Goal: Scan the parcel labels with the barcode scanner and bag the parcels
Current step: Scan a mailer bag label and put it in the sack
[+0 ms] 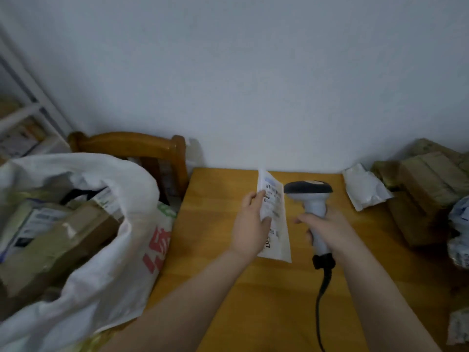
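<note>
My left hand [250, 224] grips a flat white parcel [275, 217] by its left edge and holds it upright above the wooden table [218, 224], printed label facing right. My right hand [327, 228] grips the grey handle of a barcode scanner [311, 199]; its dark head sits just right of the parcel's label, close beside it. The scanner's black cable [321, 301] trails down toward me. A large white woven bag [114, 250] with red print stands open at the left, holding several brown boxes and labelled parcels.
A wooden chair back [142, 146] stands behind the bag. A white pouch parcel [365, 189] and stacked brown boxes [429, 194] crowd the table's right side, with more wrapped parcels [459, 240] at the right edge. White shelving [22, 118] stands far left against the wall.
</note>
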